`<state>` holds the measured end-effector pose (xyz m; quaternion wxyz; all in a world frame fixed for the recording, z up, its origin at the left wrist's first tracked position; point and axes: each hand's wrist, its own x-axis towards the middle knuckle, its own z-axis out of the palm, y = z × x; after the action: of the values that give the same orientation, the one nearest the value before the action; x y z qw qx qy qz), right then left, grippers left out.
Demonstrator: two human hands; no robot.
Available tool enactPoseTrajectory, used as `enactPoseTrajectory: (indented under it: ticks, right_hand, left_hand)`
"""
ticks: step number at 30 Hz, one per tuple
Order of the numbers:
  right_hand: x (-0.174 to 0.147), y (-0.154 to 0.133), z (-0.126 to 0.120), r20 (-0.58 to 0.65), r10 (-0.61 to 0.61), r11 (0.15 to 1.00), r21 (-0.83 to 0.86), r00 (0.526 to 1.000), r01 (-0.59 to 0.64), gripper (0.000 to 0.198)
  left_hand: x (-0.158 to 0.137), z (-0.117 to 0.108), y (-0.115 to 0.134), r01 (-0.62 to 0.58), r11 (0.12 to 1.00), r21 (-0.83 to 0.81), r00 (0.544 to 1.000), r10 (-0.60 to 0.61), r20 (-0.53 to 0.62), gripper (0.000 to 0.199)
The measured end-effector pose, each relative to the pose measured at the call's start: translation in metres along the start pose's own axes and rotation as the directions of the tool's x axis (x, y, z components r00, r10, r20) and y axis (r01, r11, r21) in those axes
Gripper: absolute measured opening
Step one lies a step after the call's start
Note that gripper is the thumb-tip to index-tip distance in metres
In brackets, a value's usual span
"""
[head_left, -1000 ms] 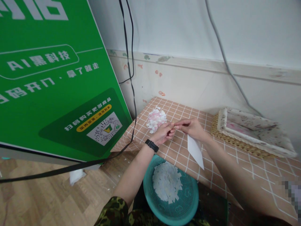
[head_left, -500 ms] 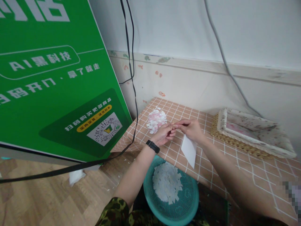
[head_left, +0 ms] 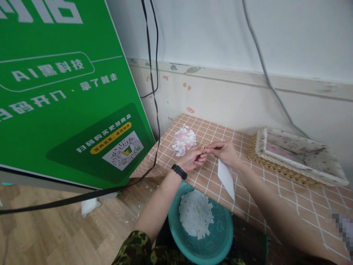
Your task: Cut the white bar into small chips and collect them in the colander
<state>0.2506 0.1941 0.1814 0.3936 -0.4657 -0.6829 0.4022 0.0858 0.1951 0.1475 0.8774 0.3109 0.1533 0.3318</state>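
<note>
Left hand [head_left: 193, 157] meets right hand [head_left: 224, 151] at fingertips; whether left pinches anything, cannot tell. Right grips white sheet [head_left: 226, 180], hanging below palm. Scrap pile [head_left: 184, 139] just beyond left. I'd keep pinch light, fingertips steady, sheet hanging uncreased.
</note>
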Motion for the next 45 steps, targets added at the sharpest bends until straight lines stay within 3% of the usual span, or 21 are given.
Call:
enactPoseTrajectory:
  ticks: [15, 20, 23, 26, 30, 32, 35, 37, 40, 45]
  right_hand:
    - [-0.001, 0.000, -0.004, 0.035, 0.012, 0.999, -0.030, 0.999, -0.011, 0.029]
    - [-0.003, 0.004, -0.003, 0.028, 0.096, 0.988, 0.116, 0.995, -0.098, 0.027]
    - [-0.003, 0.006, 0.001, -0.038, 0.189, 0.966, 0.188, 0.981, -0.179, 0.026]
    - [-0.001, 0.010, 0.006, -0.120, 0.239, 0.958, 0.191, 0.964, -0.214, 0.025]
    - [0.002, 0.020, 0.013, -0.194, 0.214, 0.977, 0.044, 0.957, -0.210, 0.024]
    - [0.003, 0.024, 0.017, -0.227, 0.168, 0.979, -0.073, 0.959, -0.189, 0.023]
    - [0.004, 0.022, 0.021, -0.261, 0.080, 0.955, -0.255, 0.962, -0.149, 0.019]
    - [0.006, 0.019, 0.022, -0.257, 0.044, 0.928, -0.348, 0.965, -0.134, 0.016]
    - [0.011, 0.019, 0.021, -0.226, 0.057, 0.905, -0.399, 0.972, -0.146, 0.015]
    - [0.019, 0.037, 0.012, -0.151, 0.148, 0.935, -0.301, 0.977, -0.188, 0.016]
  left_hand:
    - [0.000, -0.002, -0.001, 0.018, 1.000, 0.021, 1.000, -0.019, 0.025, 0.018]
    - [0.000, 0.000, -0.002, -0.002, 0.988, 0.155, 1.000, 0.005, -0.019, 0.025]
    - [0.003, 0.000, -0.003, -0.059, 0.939, 0.338, 0.989, 0.100, -0.106, 0.029]
    - [0.009, -0.003, -0.007, -0.092, 0.786, 0.612, 0.936, 0.279, -0.217, 0.031]
    - [0.016, -0.007, -0.009, 0.047, 0.335, 0.941, 0.819, 0.527, -0.229, 0.031]
    - [0.017, -0.006, -0.010, 0.142, 0.108, 0.984, 0.781, 0.598, -0.179, 0.031]
    - [0.016, -0.002, -0.010, 0.241, -0.120, 0.963, 0.786, 0.607, -0.121, 0.032]
    - [0.016, 0.000, -0.010, 0.265, -0.200, 0.943, 0.812, 0.573, -0.107, 0.035]
    - [0.016, 0.001, -0.007, 0.249, -0.242, 0.938, 0.846, 0.526, -0.089, 0.036]
    - [0.013, 0.001, -0.001, 0.167, -0.270, 0.948, 0.889, 0.456, -0.027, 0.030]
